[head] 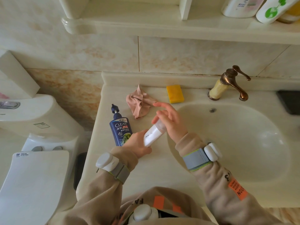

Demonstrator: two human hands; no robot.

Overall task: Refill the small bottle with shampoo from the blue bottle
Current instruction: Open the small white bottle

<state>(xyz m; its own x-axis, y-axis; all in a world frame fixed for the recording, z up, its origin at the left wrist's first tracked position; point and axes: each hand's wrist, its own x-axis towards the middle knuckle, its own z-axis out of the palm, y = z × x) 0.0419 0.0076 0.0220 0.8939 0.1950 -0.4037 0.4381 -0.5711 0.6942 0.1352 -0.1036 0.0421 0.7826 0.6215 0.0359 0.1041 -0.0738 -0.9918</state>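
Blue bottle (121, 127) left of small bottle (152, 134); cloth (139, 103) behind, sink (227, 168) right.

I record: left hand (138, 142) grips the small bottle (152, 135) at its base, right hand (170, 120) holds its clear cap end; blue shampoo bottle (121, 127) stands just left of the grip.

Dark blue plastic pump bottle (121, 127), left of white sink basin (243, 135): "CLEAR", "清扬". Orange patch (237, 190) on beige sleeve, at basin's near rim: "STON".
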